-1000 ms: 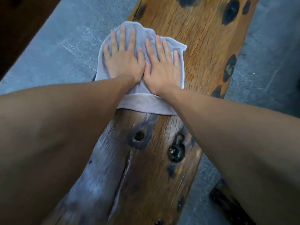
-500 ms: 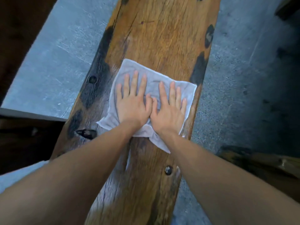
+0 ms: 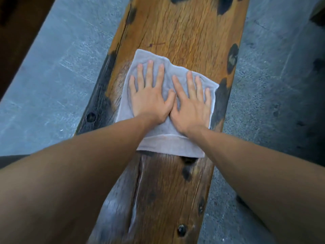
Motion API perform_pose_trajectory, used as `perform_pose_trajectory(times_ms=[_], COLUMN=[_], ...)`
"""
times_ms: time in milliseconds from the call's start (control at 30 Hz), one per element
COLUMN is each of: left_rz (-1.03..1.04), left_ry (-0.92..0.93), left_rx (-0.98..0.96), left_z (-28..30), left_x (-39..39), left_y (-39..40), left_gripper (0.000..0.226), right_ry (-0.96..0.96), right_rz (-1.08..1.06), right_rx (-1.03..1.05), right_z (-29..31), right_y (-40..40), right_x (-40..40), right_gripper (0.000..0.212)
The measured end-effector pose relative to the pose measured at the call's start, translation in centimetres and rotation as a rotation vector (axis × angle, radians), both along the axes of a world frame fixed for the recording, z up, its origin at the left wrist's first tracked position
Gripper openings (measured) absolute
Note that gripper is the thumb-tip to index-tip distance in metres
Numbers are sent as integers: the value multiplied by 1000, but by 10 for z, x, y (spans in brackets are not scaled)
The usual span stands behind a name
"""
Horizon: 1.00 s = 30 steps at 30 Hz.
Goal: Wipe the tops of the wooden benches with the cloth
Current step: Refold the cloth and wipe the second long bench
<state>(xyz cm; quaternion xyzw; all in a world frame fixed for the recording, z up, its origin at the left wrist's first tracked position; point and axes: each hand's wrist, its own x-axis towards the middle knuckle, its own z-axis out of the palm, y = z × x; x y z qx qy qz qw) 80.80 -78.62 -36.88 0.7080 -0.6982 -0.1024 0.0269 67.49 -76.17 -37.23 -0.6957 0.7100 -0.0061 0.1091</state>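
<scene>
On the desk [image 3: 184,32] I press both grips, left hand [image 3: 149,101] and right hand [image 3: 191,106], flat and open-fingered, onto the cloth [image 3: 168,145]; its right edge nears the desk's side, so it could slide off.

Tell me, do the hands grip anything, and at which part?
Nothing is gripped. The left hand and right hand press flat, fingers straight, on the middle of the cloth lying on the bench.
</scene>
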Motion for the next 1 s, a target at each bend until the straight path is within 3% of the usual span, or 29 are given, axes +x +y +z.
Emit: perform_pose_trajectory(times_ms=[233, 400, 533, 767, 1000], left_rz=[82, 156, 48, -12, 68], left_ry=[31, 31, 65, 120, 114], left_rx=[-51, -32, -52, -50, -53], left_z=[-4, -3, -1, 2, -5], left_x=[-18, -27, -36, -76, -81], left_y=[-110, -150, -116, 16, 27], left_gripper=[72, 70, 65, 66, 65], right_ry=[-42, -46, -54, -94, -183], right_rz=[91, 27, -89, -306, -349], right_rx=[-33, 15, 2, 39, -48], right_z=[2, 4, 3, 10, -3], right_y=[-128, -166, -132, 23, 28], right_x=[-22, -22, -30, -47, -49], right_gripper=[60, 58, 57, 54, 56])
